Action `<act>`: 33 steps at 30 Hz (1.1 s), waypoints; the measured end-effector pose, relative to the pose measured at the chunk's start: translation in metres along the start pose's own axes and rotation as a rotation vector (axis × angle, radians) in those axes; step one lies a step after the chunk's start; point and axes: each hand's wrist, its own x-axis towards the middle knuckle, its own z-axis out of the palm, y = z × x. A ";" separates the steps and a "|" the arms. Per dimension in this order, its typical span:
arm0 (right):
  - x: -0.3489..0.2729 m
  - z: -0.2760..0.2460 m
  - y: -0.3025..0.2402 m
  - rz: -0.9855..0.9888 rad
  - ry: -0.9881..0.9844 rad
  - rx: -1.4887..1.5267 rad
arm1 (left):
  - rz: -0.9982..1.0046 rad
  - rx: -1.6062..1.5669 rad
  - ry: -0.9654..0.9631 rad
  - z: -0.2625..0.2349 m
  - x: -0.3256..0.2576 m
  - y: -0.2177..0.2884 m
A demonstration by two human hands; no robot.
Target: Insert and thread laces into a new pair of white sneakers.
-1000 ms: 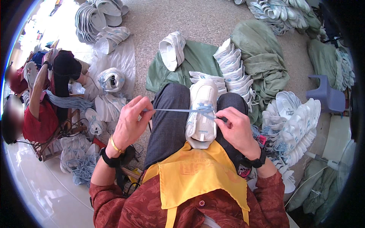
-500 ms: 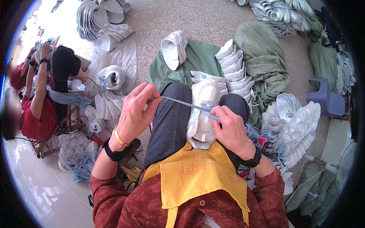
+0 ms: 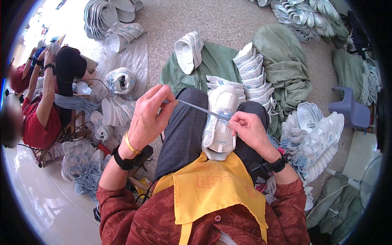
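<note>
White sneaker [image 3: 220, 118] sits on the lap, toe pointing to 12 o'clock, dead centre of the view. Left hand [image 3: 149, 118] has its grip pinched on one end of a pale blue lace [image 3: 198, 108], pulled out toward 10 o'clock. Right hand [image 3: 251, 130] pinches the lace's other end right at the shoe's eyelets. Stacks of white shoes [image 3: 316, 139] lie at 3 o'clock, and a green cloth [image 3: 216, 61] lies at 12.

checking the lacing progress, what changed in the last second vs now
The left hand drew the pale blue lace up and out to the left; it now slants instead of lying level. The right hand stayed at the white shoe on the lap, both grips unchanged.
</note>
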 end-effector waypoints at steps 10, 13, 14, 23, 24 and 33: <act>-0.020 0.015 -0.017 -0.511 0.267 -0.578 | -0.021 -0.004 0.007 0.002 0.001 -0.002; -0.018 0.019 -0.013 -0.580 0.253 -0.592 | -0.004 -0.017 0.019 0.003 0.003 0.000; -0.016 0.020 -0.013 -0.614 0.252 -0.590 | 0.002 -0.030 0.030 0.003 0.003 0.001; 0.006 0.022 -0.008 -0.793 0.213 -0.789 | -0.010 -0.042 0.022 0.004 0.004 0.000; 0.007 0.021 -0.011 -0.818 0.192 -0.842 | -0.008 -0.041 0.024 0.003 0.003 0.001; 0.028 0.017 -0.012 -0.951 0.120 -1.002 | 0.020 -0.017 0.028 0.002 0.004 0.001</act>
